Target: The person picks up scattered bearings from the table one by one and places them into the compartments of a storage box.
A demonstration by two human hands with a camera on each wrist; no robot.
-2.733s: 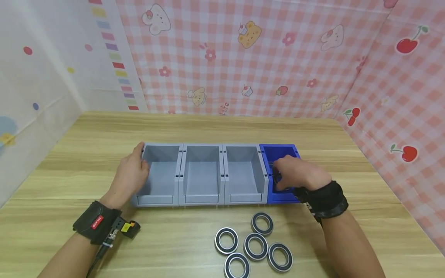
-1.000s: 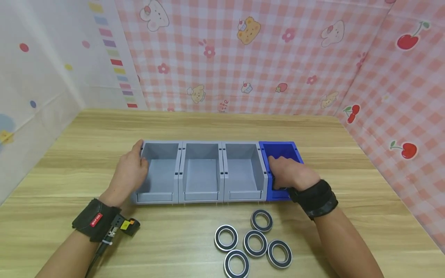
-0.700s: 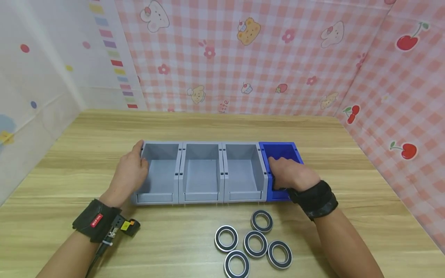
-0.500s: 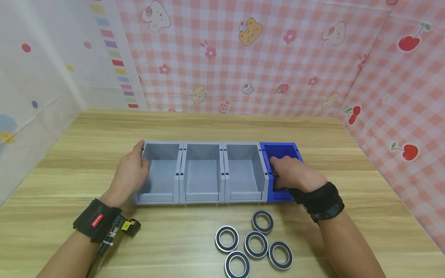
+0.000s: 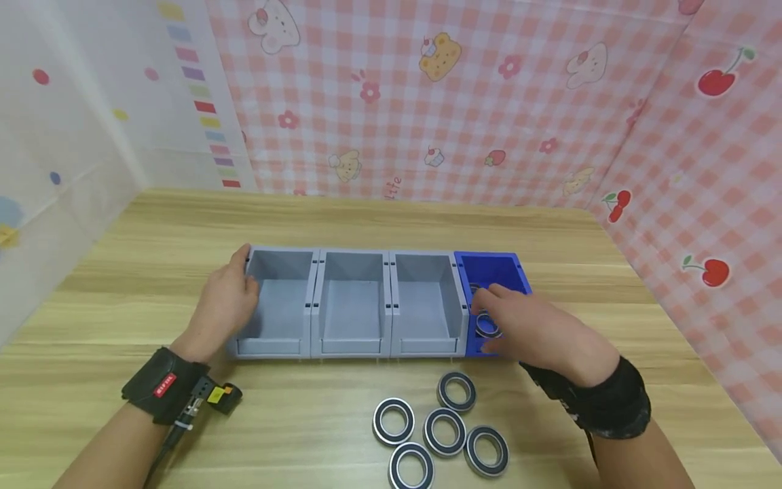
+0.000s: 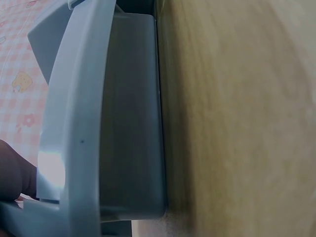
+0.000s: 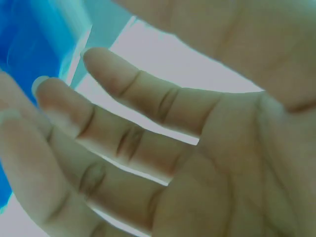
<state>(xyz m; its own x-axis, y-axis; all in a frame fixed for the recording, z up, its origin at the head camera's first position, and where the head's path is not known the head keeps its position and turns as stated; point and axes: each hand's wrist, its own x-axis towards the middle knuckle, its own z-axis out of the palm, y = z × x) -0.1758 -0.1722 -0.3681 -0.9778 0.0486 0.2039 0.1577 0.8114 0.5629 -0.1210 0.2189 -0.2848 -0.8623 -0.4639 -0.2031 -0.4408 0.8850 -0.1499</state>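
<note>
Dark rings [image 5: 489, 335] in blue bin [image 5: 491, 270] beside grey bins [image 5: 353, 312]

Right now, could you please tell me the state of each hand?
Left hand: holding the side wall of the leftmost grey bin.
Right hand: open over the blue bin, nothing visibly held.

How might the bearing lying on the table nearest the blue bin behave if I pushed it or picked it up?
The bearing has shiny, metallic-looking rims, so it is probably stiff and fairly heavy for its size. Lying flat on the table, it would likely slide rather than tip when pushed. Stood on its round edge, it could well roll.
</note>
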